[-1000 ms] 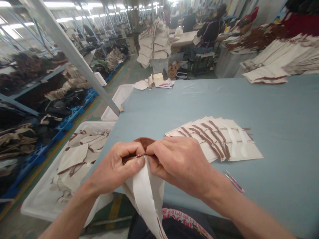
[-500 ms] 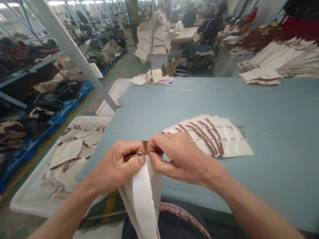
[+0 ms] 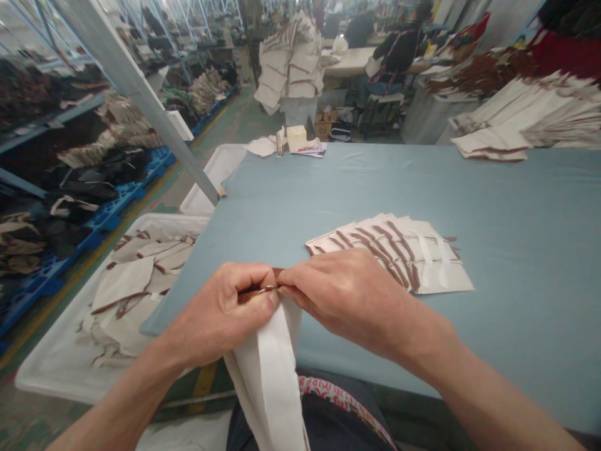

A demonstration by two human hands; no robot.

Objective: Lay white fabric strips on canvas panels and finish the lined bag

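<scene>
A cream fabric piece (image 3: pixel 277 369) with brown edging hangs from my two hands over my lap, in front of the table's near edge. My left hand (image 3: pixel 235 307) is closed on its brown-trimmed top edge, thumb on the near side. Fingertips together, my right hand (image 3: pixel 338 285) pinches the same edge just to the right, touching the left fingers. A small shiny strip shows between the hands; what it is I cannot make out. Beyond my right hand, a fanned row of cream pieces with brown strips (image 3: pixel 392 250) lies on the blue-green table (image 3: pixel 511 219).
Left of the table stands a white bin (image 3: pixel 51 376) holding loose cream pieces. A slanted metal post (image 3: pixel 141 94) rises at the table's left corner. Folded cream stacks (image 3: pixel 526 119) lie at the far right. A co-worker (image 3: pixel 394 59) sits at a table behind.
My right hand has turned, its fingers now drawn closer together on the fabric edge. The hanging cream piece has shifted slightly to the right. My left hand keeps its hold.
</scene>
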